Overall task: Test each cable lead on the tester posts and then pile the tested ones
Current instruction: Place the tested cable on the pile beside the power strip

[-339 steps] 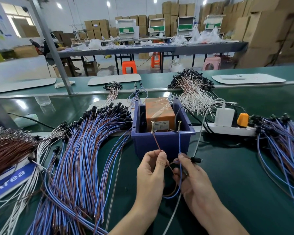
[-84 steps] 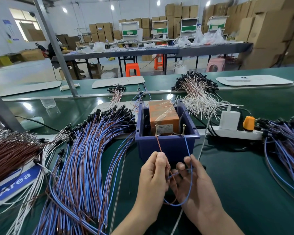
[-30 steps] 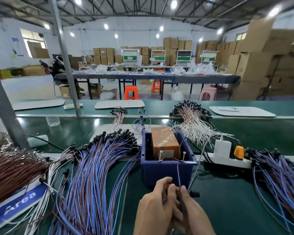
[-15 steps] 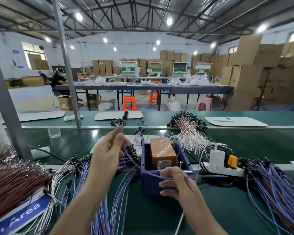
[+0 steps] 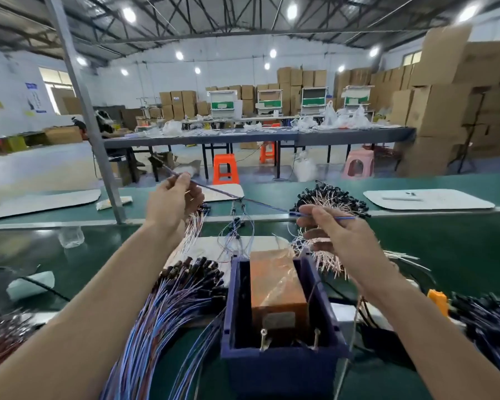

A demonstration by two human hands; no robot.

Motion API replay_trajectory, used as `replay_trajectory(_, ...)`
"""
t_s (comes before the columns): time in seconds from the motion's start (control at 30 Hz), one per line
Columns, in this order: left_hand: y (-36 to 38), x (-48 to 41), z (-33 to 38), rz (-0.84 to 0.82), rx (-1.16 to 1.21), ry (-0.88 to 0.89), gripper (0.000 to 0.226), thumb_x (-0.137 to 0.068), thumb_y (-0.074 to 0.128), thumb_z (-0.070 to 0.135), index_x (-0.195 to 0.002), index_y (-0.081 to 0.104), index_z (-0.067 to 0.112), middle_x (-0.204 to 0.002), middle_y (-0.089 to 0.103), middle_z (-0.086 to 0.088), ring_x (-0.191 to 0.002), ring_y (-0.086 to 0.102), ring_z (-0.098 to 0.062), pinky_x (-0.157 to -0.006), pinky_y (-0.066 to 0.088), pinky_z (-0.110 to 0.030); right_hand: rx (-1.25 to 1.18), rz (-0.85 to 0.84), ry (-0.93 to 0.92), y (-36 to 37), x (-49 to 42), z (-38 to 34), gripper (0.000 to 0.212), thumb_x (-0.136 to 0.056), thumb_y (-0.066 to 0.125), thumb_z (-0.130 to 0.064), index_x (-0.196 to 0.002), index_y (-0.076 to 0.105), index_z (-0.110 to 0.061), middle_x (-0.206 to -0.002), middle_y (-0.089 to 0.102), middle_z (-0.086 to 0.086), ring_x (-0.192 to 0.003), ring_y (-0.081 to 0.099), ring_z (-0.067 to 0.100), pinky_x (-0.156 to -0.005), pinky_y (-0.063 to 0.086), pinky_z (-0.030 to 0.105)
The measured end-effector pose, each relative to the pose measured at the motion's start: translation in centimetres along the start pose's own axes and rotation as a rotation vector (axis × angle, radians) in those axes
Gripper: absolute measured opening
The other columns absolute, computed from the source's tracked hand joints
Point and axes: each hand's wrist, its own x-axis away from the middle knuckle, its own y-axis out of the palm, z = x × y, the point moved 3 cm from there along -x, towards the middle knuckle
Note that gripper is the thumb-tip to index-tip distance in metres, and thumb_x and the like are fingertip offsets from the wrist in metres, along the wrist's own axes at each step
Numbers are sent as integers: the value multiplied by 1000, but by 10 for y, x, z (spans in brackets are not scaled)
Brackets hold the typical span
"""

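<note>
Cable lead (image 5: 243,199), thin and blue-brown, stretches in the air across the head view, well above the green tabletop (image 5: 445,255). The left hand (image 5: 173,203) pinches its far end with curled fingers and is raised higher. The right hand (image 5: 338,235) pinches the other end between thumb and forefinger, with a short blue tip sticking out past the fingers. Below and between the forearms stands a dark blue bin (image 5: 280,370) holding the orange-brown tester (image 5: 274,284), whose two metal posts (image 5: 262,339) rise at its near side. No lead touches them. A fanned pile of blue and brown leads (image 5: 171,313) lies just left of the bin. A second pile (image 5: 488,319) lies at the right edge. White leads (image 5: 329,197) are heaped behind the right hand.
</note>
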Motion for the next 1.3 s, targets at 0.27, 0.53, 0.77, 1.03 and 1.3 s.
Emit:
replay_trajectory(0.27,59,-119,-47,32,-169,-91,8,-103,54,9,-100,58,3,-79,59,-10,-64,58,-15,-47,53,-19,279,-115,-105,0,-68,35,19,-102,56,-24,-116,69,-30,-100,76,-10,-90,68,2,-75,50,15)
replay_trajectory(0.53,86,-144,-73,-63,-414,-223,11,-107,44,22,-111,48,12,-102,45,-9,-107,47,-28,-86,51,-33,745,-502,55,14,-96,54,100,-91,68,-48,-158,-7,-42,-164,27,2,-147,33,18,-120,26,39)
replay_trajectory(0.77,23,-100,-68,-57,-505,-204,18,-108,41,17,-116,49,3,-94,51,-12,-75,55,-21,-66,49,-31,593,-253,-44,-5,-72,31,60,-101,53,-44,-155,28,-33,-143,53,-2,-123,55,12,-109,44,40)
replay_trajectory(1.03,-84,-22,-46,-312,-1428,-100,23,-105,44,21,-110,60,6,-101,70,-15,-75,63,-22,-63,55,-30,543,116,-344,5,25,12,39,-103,46,-36,-141,46,-31,-119,59,-17,-113,53,-7,-94,40,15)
replay_trajectory(1.3,-140,27,-87,-219,-1723,-59,22,-102,48,32,-113,57,15,-110,68,-8,-97,65,-28,-88,54,-38,516,517,-382,-2,158,100,33,-98,47,-18,-129,47,-30,-105,50,-14,-101,53,-1,-87,38,6)
